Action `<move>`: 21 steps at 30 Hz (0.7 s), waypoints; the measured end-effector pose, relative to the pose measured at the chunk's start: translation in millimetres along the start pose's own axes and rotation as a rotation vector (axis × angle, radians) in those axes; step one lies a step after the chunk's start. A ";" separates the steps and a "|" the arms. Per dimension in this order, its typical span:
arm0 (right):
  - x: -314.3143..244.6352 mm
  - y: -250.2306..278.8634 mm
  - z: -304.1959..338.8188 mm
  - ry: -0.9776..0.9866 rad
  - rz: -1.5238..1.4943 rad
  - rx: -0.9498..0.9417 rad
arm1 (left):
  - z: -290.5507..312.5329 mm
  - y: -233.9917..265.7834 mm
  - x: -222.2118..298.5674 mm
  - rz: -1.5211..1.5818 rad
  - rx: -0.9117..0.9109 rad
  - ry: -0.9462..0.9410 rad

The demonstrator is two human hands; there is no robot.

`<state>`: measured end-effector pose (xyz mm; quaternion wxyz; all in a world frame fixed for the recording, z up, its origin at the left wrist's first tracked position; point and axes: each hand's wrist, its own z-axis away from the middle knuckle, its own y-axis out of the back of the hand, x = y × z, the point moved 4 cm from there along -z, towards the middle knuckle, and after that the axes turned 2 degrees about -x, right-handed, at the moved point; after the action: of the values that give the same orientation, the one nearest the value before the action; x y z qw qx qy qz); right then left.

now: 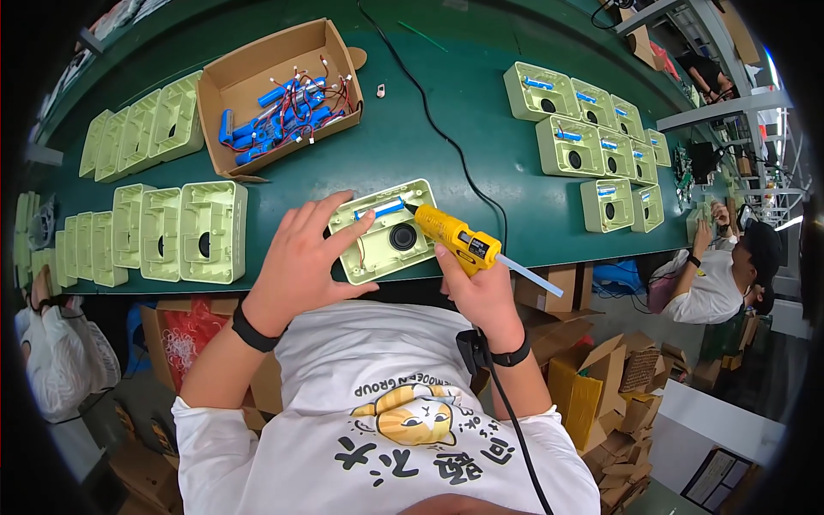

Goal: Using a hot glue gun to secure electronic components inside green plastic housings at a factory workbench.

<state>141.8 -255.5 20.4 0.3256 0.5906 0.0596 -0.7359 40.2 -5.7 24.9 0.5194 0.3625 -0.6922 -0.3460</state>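
Yellow glue gun (453, 235) gripped in my right hand (481, 287) noses the blue cell (379, 209) in the green shell (384, 230) my flat left hand (300, 257) steadies; done shells (592, 129) at two o'clock, empties (184, 232) at nine.

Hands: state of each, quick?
Left hand: open, fingers spread, pressing on the green housing.
Right hand: closed around the yellow glue gun.

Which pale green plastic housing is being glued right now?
The pale green plastic housing at the table's near edge, under the left hand; the yellow glue gun nozzle touches only it.
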 end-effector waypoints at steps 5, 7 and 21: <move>20.6 6.1 13.7 0.118 0.051 -0.060 | 20.4 -14.2 1.8 0.060 0.037 0.069; 26.3 6.6 21.9 0.091 0.052 -0.073 | 26.1 -15.7 2.0 0.084 0.069 0.060; 17.8 4.1 29.7 0.199 0.255 0.005 | 29.8 -26.8 -0.8 0.089 0.101 0.059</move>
<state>117.8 -280.0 14.3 0.4075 0.6640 0.0144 -0.6268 15.2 -15.3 -5.0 0.5355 0.3671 -0.7087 -0.2762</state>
